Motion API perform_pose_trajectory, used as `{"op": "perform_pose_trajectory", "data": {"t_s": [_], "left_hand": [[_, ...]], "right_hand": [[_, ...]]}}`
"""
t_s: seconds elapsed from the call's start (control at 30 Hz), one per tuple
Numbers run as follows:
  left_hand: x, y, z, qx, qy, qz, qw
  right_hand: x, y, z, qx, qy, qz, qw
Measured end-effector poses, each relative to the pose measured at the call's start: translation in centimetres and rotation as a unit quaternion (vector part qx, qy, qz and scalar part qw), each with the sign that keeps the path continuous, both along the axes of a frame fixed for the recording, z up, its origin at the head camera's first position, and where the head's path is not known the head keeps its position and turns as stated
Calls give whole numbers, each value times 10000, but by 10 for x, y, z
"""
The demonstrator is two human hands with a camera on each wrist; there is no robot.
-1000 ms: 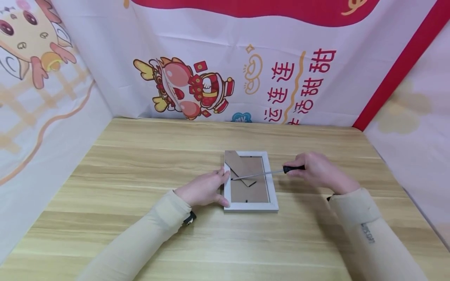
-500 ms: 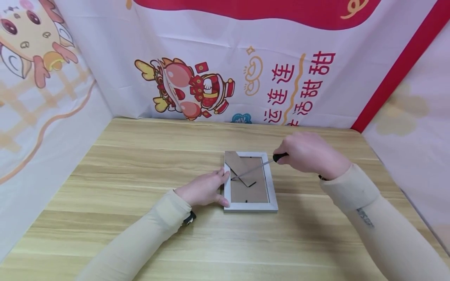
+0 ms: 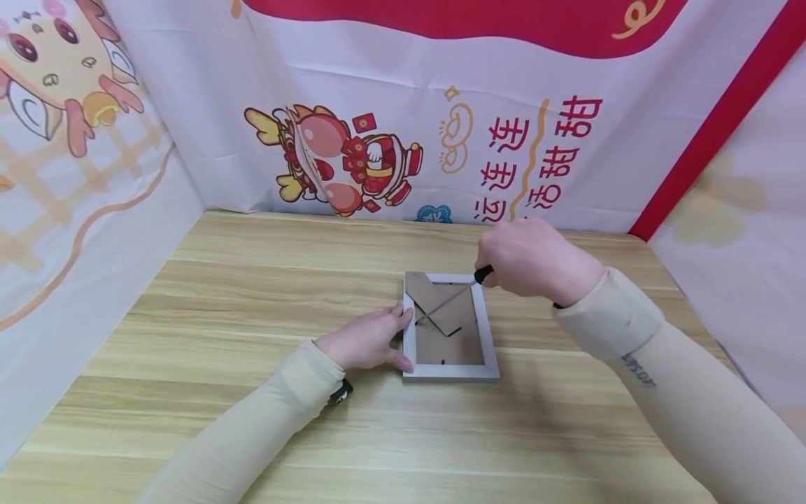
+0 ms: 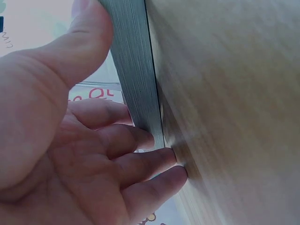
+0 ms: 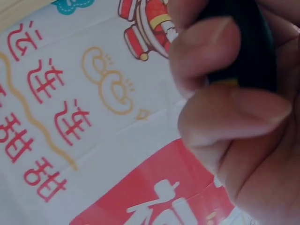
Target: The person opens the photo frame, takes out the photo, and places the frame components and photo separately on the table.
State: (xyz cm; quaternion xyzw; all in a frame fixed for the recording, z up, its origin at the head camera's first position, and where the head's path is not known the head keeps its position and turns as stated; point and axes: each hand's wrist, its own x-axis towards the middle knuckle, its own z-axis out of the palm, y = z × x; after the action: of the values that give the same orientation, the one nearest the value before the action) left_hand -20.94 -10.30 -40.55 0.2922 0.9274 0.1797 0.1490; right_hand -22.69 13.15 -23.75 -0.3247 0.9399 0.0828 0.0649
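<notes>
Surroundings: I have a wood-grain table (image 3: 283, 280) before me. Behind it, white backdrop cloth (image 3: 434, 77) printed with a red dragon figure (image 3: 352, 157) (lying sideways, from where I look), red characters (image 3: 508, 133) and a wavy gold line (image 3: 533, 152). Left cloth shows me a big-eyed cartoon animal (image 3: 47, 66).

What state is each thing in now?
Silver-grey rectangular picture frame: flat on wood-grain table, back up
Brown flat backing board: inside the frame
Brown slim flat stand: slanted across the board
Black-handled metal screwdriver: tilted, tip at frame's left inner edge
Left hand: thumb and fingers on frame's left edge
Right hand: curled round screwdriver's handle
Small black tabs: too small to tell whether bent
White-and-red printed cloth: hanging, creased
</notes>
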Motion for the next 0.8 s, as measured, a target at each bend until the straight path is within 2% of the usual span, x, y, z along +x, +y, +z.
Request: {"op": "perform_pose_trajectory", "data": {"t_s": [0.1, 0.2, 0.33, 0.47, 0.63, 0.8], "left_hand": [[0, 0, -1, -32, 39, -52, 10000], [1, 0, 0, -82, 79, -79, 9999], [1, 1, 1, -158, 114, -76, 9998], [2, 1, 3, -197, 120, -62, 9997], [2, 1, 2, -209, 158, -64, 9996], [2, 0, 3, -148, 150, -63, 9998]], "right_hand": [[-3, 11, -3, -94, -232, -111, 9996], [-2, 28, -8, -422, -447, -275, 9977], [2, 53, -19, -973, -446, -478, 9931], [7, 76, -35, -1455, -364, -651, 9865], [10, 96, -60, -2093, -357, -579, 9755], [11, 106, -80, -2467, -323, -553, 9670]]}}
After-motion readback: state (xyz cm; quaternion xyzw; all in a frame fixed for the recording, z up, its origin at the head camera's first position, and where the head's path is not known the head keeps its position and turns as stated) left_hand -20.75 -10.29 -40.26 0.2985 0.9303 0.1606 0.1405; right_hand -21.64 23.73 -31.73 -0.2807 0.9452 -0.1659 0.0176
